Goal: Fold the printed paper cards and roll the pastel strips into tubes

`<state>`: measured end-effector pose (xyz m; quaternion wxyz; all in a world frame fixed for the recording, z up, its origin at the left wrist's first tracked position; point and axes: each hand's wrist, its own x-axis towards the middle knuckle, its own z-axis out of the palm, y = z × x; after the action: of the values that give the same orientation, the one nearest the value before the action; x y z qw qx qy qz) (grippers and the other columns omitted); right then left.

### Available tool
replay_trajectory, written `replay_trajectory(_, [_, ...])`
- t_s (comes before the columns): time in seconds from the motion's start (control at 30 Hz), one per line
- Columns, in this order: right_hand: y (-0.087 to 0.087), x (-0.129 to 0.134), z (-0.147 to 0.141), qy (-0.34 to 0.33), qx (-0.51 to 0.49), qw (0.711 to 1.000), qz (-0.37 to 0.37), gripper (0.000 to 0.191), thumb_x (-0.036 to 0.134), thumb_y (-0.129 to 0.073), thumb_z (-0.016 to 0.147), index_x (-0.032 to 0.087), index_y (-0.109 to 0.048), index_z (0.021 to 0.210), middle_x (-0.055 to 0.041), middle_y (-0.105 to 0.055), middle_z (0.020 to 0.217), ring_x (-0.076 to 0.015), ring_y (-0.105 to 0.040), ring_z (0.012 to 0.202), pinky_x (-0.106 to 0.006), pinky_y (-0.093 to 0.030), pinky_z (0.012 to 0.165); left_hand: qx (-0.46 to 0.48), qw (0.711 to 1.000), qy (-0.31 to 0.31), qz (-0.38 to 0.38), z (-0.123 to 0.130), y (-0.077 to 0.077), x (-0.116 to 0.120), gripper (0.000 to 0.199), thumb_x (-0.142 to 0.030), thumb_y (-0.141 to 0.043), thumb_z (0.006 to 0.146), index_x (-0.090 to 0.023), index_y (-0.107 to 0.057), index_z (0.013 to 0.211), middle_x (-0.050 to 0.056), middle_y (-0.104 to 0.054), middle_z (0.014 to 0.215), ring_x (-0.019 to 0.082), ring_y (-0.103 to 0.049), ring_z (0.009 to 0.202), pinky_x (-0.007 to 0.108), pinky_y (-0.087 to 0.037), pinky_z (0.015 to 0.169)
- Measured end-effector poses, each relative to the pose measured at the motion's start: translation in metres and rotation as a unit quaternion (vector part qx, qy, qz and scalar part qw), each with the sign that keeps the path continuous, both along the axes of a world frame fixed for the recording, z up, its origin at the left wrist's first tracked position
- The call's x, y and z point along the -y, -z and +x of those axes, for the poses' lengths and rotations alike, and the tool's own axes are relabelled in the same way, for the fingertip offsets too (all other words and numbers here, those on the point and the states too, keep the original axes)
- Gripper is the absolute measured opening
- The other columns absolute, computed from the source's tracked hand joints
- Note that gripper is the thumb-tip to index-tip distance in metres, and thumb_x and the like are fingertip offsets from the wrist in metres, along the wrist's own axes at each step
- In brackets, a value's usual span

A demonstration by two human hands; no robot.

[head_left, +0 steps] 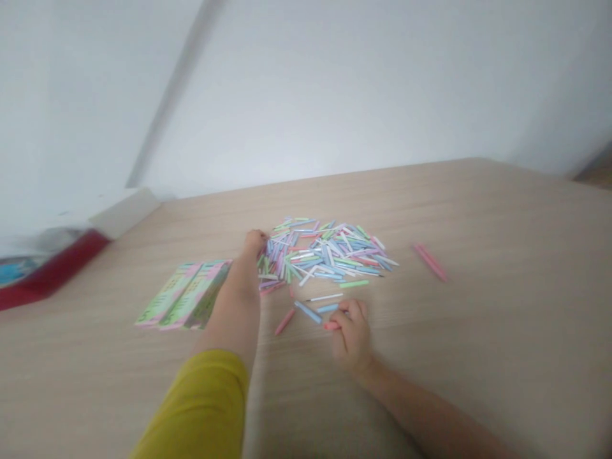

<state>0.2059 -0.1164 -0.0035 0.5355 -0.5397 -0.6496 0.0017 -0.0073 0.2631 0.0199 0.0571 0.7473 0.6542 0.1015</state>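
A large heap of slim pastel pen pieces (335, 252) in blue, green, white, purple and pink lies mid-table. My left hand (256, 240) reaches to the far left edge of this heap; its fingers are mostly hidden and blurred. Closer to me, my right hand (354, 331) is closed round a coral-pink pen piece (331, 326), whose end sticks out to the left. Beside that hand lie a blue piece (308, 312), a second blue piece (328, 308), a thin white refill with a dark tip (325, 298) and a pink piece (285, 321).
Two pink pieces (430, 262) lie side by side to the right of the heap. Green-and-pink printed packets (184, 294) lie flat left of my left forearm. A white box with a red edge (125, 213) stands at the far left. A pale wall (335, 89) backs the wooden table (502, 287).
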Motion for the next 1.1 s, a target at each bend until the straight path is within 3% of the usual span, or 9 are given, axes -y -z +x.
replay_trajectory(0.13, [0.000, 0.000, 0.001, 0.009, 0.009, 1.000, -0.002, 0.024, 0.011, -0.043, 0.085, 0.019, -0.063, 0.072, -0.0071, -0.050, 0.090, -0.0243, -0.046, 0.093, -0.040, -0.038, 0.080, 0.029, 0.999, -0.007, 0.035, 0.013, -0.020, 0.020, 0.028, -0.020, -0.058, 0.084, -0.007, -0.072, 0.105, 0.021, -0.072, 0.107, 0.033, -0.064, 0.111, 0.040, -0.047, 0.098])
replay_trajectory(0.3, [0.001, -0.002, 0.001, 0.013, -0.003, 1.000, -0.011, 0.023, 0.010, -0.045, 0.085, 0.019, -0.063, 0.073, -0.0066, -0.051, 0.092, -0.0237, -0.045, 0.094, -0.039, -0.037, 0.082, 0.109, 0.983, 0.077, 0.122, 0.034, -0.060, 0.071, 0.030, -0.024, -0.042, 0.097, -0.014, -0.063, 0.117, 0.010, -0.071, 0.110, 0.018, -0.065, 0.101, 0.028, -0.049, 0.091])
replay_trajectory(0.33, [0.001, -0.003, 0.001, 0.014, -0.007, 1.000, -0.008, 0.023, 0.010, -0.046, 0.086, 0.019, -0.063, 0.073, -0.0066, -0.051, 0.092, -0.0236, -0.045, 0.095, -0.038, -0.036, 0.082, 0.136, 0.975, 0.098, 0.144, 0.038, -0.065, 0.088, 0.031, -0.028, -0.039, 0.099, -0.015, -0.062, 0.116, 0.008, -0.071, 0.105, 0.016, -0.064, 0.094, 0.026, -0.049, 0.087])
replay_trajectory(0.4, [0.002, -0.004, 0.001, 0.016, -0.011, 1.000, -0.004, 0.024, 0.010, -0.046, 0.087, 0.018, -0.064, 0.074, -0.0069, -0.052, 0.092, -0.0234, -0.045, 0.095, -0.038, -0.035, 0.082, 0.305, 0.916, 0.173, 0.194, 0.043, -0.068, 0.127, 0.030, -0.038, -0.046, 0.098, -0.015, -0.064, 0.102, 0.007, -0.070, 0.089, 0.016, -0.062, 0.080, 0.027, -0.049, 0.077])
replay_trajectory(0.47, [0.002, -0.005, 0.001, 0.021, -0.010, 1.000, -0.003, 0.025, 0.011, -0.047, 0.089, 0.018, -0.065, 0.074, -0.0069, -0.054, 0.091, -0.0229, -0.045, 0.093, -0.037, -0.034, 0.082, 0.419, 0.858, 0.227, 0.190, 0.047, -0.062, 0.172, 0.032, -0.047, -0.055, 0.093, -0.017, -0.065, 0.092, 0.005, -0.067, 0.082, 0.015, -0.061, 0.075, 0.026, -0.048, 0.074])
replay_trajectory(0.53, [0.002, -0.005, 0.002, 0.033, -0.001, 0.999, -0.007, 0.025, 0.014, -0.047, 0.091, 0.019, -0.066, 0.075, -0.0059, -0.055, 0.087, -0.0220, -0.045, 0.089, -0.036, -0.033, 0.079, 0.483, 0.827, 0.240, 0.157, 0.050, -0.049, 0.218, 0.032, -0.049, -0.062, 0.090, -0.018, -0.066, 0.091, 0.004, -0.067, 0.082, 0.016, -0.061, 0.077, 0.026, -0.048, 0.074])
replay_trajectory(0.73, [0.001, -0.003, 0.001, 0.082, 0.116, 0.990, -0.003, 0.017, 0.019, -0.054, 0.085, 0.020, -0.064, 0.071, -0.0045, -0.060, 0.079, -0.0214, -0.046, 0.084, -0.038, -0.026, 0.078, 0.545, 0.804, 0.235, -0.018, 0.060, 0.012, 0.329, 0.031, -0.048, -0.064, 0.090, -0.017, -0.069, 0.092, 0.006, -0.069, 0.086, 0.018, -0.063, 0.083, 0.029, -0.048, 0.081])
replay_trajectory(0.87, [0.003, -0.001, 0.003, 0.089, 0.186, 0.979, -0.001, 0.014, 0.020, -0.056, 0.079, 0.021, -0.064, 0.068, -0.0043, -0.060, 0.076, -0.0217, -0.046, 0.084, -0.040, -0.023, 0.081, 0.591, 0.787, 0.178, 0.014, 0.062, 0.034, 0.354, 0.033, -0.050, -0.065, 0.088, -0.017, -0.068, 0.090, 0.006, -0.068, 0.086, 0.018, -0.062, 0.085, 0.031, -0.046, 0.084])
replay_trajectory(1.1, [0.005, 0.000, 0.008, 0.091, 0.261, 0.960, 0.042, 0.017, 0.021, -0.053, 0.079, 0.020, -0.064, 0.067, -0.0052, -0.059, 0.072, -0.0207, -0.046, 0.078, -0.039, -0.023, 0.079, 0.599, 0.778, 0.188, 0.021, 0.062, 0.038, 0.348, 0.042, -0.057, -0.069, 0.082, -0.015, -0.068, 0.084, 0.006, -0.068, 0.080, 0.018, -0.061, 0.078, 0.031, -0.046, 0.079])
